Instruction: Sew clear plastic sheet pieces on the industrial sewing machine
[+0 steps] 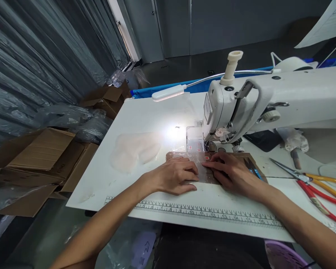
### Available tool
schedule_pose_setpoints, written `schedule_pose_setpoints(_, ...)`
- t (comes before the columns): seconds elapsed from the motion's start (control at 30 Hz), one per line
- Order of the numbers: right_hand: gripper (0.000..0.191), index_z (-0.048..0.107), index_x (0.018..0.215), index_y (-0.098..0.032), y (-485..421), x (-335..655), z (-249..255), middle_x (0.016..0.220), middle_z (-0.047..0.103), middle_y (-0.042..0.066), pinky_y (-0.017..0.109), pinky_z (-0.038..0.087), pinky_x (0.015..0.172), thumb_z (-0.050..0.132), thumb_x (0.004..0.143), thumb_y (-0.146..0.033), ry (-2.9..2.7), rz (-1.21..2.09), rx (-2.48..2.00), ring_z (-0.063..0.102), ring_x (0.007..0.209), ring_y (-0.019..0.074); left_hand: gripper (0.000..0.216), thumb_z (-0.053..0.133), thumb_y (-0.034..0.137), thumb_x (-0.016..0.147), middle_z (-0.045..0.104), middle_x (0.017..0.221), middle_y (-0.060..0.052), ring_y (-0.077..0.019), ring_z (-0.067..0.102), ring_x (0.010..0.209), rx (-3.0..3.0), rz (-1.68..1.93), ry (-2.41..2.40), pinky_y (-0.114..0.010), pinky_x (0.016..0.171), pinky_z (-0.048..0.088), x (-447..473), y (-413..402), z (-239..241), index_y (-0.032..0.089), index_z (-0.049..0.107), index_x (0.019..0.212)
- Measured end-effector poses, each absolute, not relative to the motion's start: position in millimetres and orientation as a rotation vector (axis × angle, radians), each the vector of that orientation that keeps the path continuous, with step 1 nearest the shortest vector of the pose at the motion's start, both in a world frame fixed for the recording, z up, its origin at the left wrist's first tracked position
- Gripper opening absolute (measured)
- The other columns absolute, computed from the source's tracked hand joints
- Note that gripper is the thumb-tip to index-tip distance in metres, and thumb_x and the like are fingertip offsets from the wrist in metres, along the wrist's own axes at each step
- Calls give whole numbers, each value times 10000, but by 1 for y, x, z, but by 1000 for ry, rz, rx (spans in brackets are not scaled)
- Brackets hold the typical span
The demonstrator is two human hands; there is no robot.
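Observation:
A thin brown strip (173,154) with a clear plastic sheet (202,172) lies on the white table at the needle area of a white sewing machine (217,101). My left hand (175,175) rests on its left part, palm down, fingers loosely spread. On the right part lies my right hand (231,172), index finger stretched out and the other fingers bent, pressing the sheet from above. A small red mark shows by the right fingertips. The presser foot is partly hidden, just beyond my hands. Small blue-handled snips (256,172) lie beside my right hand.
Red-handled scissors (310,190) and orange-handled scissors (327,179) lie at the right. A lit lamp (169,93) hangs over the table (100,179), which has a printed ruler (184,211) along its front. Open cardboard boxes (42,149) stand at the left.

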State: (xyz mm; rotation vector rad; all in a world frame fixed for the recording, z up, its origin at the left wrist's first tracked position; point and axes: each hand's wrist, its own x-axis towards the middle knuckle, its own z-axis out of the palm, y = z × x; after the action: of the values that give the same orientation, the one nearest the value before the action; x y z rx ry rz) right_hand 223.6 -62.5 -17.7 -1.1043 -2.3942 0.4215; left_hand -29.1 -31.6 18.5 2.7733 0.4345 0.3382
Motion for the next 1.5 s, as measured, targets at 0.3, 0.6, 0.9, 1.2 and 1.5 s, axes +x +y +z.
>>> schedule_pose_setpoints(0.3, 422, 560, 1323, -244, -41, 233, -13, 1059, 608, 102, 303, 548, 644, 419, 927, -208, -2447, 437, -1177, 647, 853, 203, 175, 586, 287, 919, 691, 985, -60, -161, 621, 881, 2684, 582, 437, -328, 785, 492, -30, -34, -3, 192, 731, 898)
schedule_pose_setpoints(0.6, 415, 550, 1335, -220, -47, 230, -19, 1110, 597, 128, 317, 540, 650, 401, 947, -231, -2390, 434, -1157, 649, 771, 184, 132, 594, 177, 856, 718, 934, -51, -138, 629, 759, 2615, 828, 501, -312, 686, 502, -25, -40, -8, 156, 688, 764)
schedule_pose_setpoints(0.9, 375, 592, 1288, -233, -49, 236, -11, 990, 650, 67, 265, 533, 652, 423, 953, -214, -2290, 437, -1211, 609, 646, 121, 68, 648, 174, 834, 734, 843, -50, -148, 662, 754, 2620, 907, 433, -303, 644, 525, -22, -39, -8, 145, 690, 789)
schedule_pose_setpoints(1.2, 381, 629, 1237, -238, -56, 233, -12, 1087, 584, 104, 332, 540, 813, 434, 920, -154, -2445, 426, -1000, 606, 964, 192, 75, 631, 199, 853, 734, 880, -33, -140, 655, 765, 2632, 879, 430, -309, 673, 519, -25, -39, -11, 168, 697, 838)
schedule_pose_setpoints(1.5, 384, 625, 1245, -271, -58, 231, -15, 1086, 552, 107, 360, 558, 759, 442, 923, -169, -2469, 399, -1057, 620, 900, 199, 254, 487, 285, 943, 676, 1050, -117, -185, 603, 847, 2923, 727, 663, -360, 738, 490, -14, -1, -1, 113, 642, 1046)
